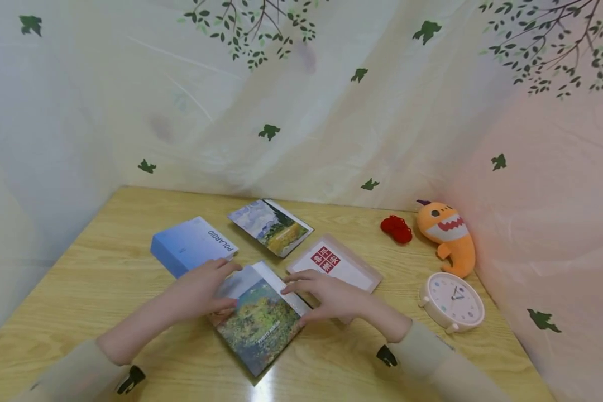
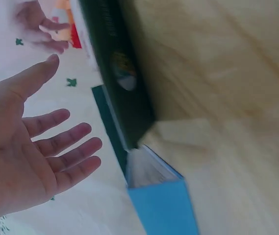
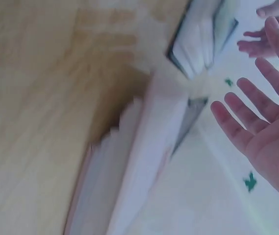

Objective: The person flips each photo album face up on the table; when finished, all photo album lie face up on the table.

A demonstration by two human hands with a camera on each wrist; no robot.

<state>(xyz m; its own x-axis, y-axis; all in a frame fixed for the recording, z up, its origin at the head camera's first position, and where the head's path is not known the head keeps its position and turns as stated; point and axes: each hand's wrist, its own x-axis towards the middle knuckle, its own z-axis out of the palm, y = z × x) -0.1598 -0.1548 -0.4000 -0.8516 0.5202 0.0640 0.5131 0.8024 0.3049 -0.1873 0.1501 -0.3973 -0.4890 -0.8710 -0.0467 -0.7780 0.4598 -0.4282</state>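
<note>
A photo album with a garden painting on its cover (image 1: 261,318) lies on the wooden table in front of me. Both my hands hover above it with fingers spread, the left hand (image 1: 201,290) over its left side, the right hand (image 1: 331,296) over its right side. In the left wrist view, the left hand (image 2: 36,142) shows a bare palm, apart from the album's dark green spine (image 2: 114,73). The right hand (image 3: 271,127) is likewise bare, fingers extended. Just beyond the left hand sits a blue Polaroid album (image 1: 191,245). A pale album with red characters (image 1: 349,262) lies beyond the right hand.
Farther back is another album with a landscape painting (image 1: 271,226). On the right are a red bundle (image 1: 397,229), an orange shark plush (image 1: 449,237) and a round pink clock (image 1: 452,301). A patterned curtain (image 1: 306,111) hangs behind the table.
</note>
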